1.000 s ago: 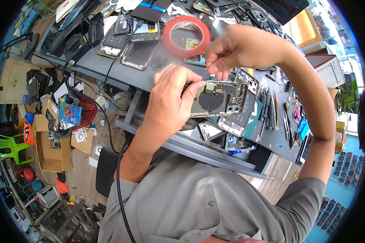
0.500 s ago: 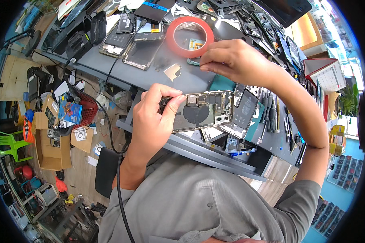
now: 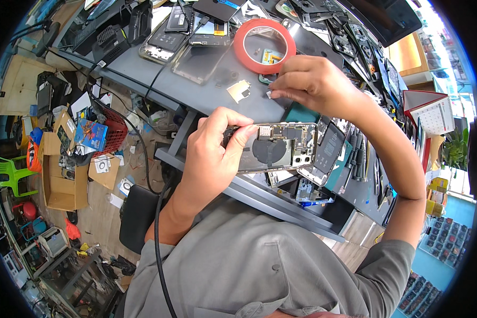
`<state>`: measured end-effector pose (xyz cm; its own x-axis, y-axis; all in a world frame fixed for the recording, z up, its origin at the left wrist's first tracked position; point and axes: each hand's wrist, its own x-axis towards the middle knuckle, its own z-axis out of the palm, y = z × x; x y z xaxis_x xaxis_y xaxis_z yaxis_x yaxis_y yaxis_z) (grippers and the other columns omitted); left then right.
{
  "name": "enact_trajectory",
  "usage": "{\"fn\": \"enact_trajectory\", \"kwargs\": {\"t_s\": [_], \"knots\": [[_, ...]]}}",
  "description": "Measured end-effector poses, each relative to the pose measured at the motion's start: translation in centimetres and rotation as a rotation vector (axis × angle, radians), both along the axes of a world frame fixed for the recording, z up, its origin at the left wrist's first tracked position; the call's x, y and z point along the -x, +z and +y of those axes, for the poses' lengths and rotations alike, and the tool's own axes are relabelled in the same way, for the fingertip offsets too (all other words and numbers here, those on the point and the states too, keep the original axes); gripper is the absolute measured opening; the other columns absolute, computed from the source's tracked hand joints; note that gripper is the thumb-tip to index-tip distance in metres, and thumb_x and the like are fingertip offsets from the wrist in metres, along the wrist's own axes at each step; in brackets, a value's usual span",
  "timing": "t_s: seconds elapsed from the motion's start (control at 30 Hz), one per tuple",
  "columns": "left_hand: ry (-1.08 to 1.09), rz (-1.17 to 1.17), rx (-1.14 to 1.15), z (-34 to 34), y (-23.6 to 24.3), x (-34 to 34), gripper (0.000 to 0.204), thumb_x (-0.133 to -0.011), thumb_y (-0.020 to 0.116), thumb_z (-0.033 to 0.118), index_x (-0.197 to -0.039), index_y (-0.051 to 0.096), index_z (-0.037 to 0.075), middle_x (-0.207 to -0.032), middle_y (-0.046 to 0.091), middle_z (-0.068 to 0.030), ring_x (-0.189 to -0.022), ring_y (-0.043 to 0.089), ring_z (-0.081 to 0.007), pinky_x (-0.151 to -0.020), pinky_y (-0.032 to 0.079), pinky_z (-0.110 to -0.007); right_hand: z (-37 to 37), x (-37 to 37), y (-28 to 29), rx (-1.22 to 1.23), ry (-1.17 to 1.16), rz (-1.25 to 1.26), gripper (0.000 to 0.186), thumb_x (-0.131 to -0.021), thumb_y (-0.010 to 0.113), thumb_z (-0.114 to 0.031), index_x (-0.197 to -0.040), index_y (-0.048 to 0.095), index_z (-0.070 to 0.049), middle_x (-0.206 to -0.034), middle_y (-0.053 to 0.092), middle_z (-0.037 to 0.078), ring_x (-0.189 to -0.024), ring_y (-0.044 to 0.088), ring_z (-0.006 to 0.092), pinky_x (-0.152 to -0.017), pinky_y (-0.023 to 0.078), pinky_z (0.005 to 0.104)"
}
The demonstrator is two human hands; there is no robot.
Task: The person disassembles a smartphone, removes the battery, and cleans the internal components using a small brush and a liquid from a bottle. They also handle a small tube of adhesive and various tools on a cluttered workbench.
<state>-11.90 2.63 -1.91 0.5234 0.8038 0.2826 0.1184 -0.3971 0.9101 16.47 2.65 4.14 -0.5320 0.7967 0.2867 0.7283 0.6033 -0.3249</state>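
My left hand [image 3: 209, 151] grips an opened phone [image 3: 297, 139] by its left end, thumb on top. The phone's inside faces up, showing a dark round coil, a circuit board and camera openings. Beyond it, above the desk, my right hand [image 3: 320, 87] is closed in a pinch. A tiny pale, shiny piece [image 3: 270, 95] sticks out at its fingertips; its kind is too small to make out. Close by lie a red-rimmed roll of tape [image 3: 240, 50] and a beige cut piece [image 3: 237, 90] with a dark patch on it.
Phone parts and a clear-fronted frame [image 3: 196, 66] crowd the far side of the grey desk [image 3: 127, 64]. Screwdrivers [image 3: 361, 156] and another opened phone [image 3: 328, 146] lie at the right. An open drawer [image 3: 281, 199] juts out below my hands. A black cable [image 3: 158, 244] runs past my left arm.
My view has shifted slightly, so the desk appears farther right. My right hand has moved a little nearer the desk, and the pale piece at its fingertips now shows. The left hand keeps the phone.
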Motion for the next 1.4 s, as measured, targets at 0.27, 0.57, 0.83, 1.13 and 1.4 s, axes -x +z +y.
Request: {"fn": "enact_trajectory", "kwargs": {"t_s": [0.27,0.57,0.83,1.13,1.4], "knots": [[0.006,-0.007,-0.006,-0.1,0.0,-0.1,0.013,-0.102,0.079,0.005,-0.108,0.069,-0.001,-0.098,0.077,-0.0073,-0.089,0.069,-0.0112,-0.082,0.056,-0.027,-1.7,-1.0,4.8,0.452,-0.216,0.066,0.012,-0.094,0.078,-0.008,-0.1,0.079,0.003,-0.092,0.076,0.016,-0.082,0.074,0.0275,-0.077,0.058,0.0384],[-0.025,-0.024,-0.014,-0.4,0.6,-0.8,0.012,-0.102,0.079,0.004,-0.108,0.069,0.0,-0.096,0.076,-0.006,-0.085,0.068,-0.0097,-0.078,0.055,-0.026,-3.9,-0.7,5.0,0.682,-0.484,-0.046,0.016,-0.089,0.086,-0.011,-0.094,0.078,0.002,-0.086,0.076,0.011,-0.076,0.071,0.0227,-0.071,0.055,0.034],[-0.114,-0.016,-0.063,0.0,0.5,-1.9,0.012,-0.102,0.078,0.003,-0.11,0.07,0.0,-0.098,0.077,-0.0059,-0.085,0.068,-0.0116,-0.079,0.054,-0.027,-6.6,-0.1,6.3,0.369,-0.392,0.092,0.026,-0.089,0.087,-0.021,-0.101,0.076,0.0,-0.094,0.072,0.013,-0.085,0.07,0.0318,-0.074,0.056,0.0421],[-0.142,0.047,-0.189,0.4,0.9,-2.6,0.015,-0.098,0.077,0.0,-0.112,0.074,0.002,-0.103,0.075,-0.0097,-0.094,0.07,-0.025,-0.087,0.055,-0.035,-13.2,4.4,5.0,0.029,-0.462,-0.183,0.052,-0.073,0.092,-0.019,-0.117,0.069,-0.002,-0.114,0.066,0.01,-0.094,0.068,0.0301,-0.074,0.059,0.0403],[-0.201,0.032,-0.252,0.3,1.1,-2.3,0.046,-0.08,0.092,0.002,-0.124,0.078,0.006,-0.105,0.07,-0.0093,-0.092,0.067,-0.0249,-0.085,0.053,-0.035,-13.8,4.8,4.2,0.026,-0.52,-0.138,0.046,-0.077,0.09,-0.012,-0.117,0.07,-0.002,-0.112,0.067,0.01,-0.094,0.069,0.0297,-0.074,0.059,0.0404]]}}
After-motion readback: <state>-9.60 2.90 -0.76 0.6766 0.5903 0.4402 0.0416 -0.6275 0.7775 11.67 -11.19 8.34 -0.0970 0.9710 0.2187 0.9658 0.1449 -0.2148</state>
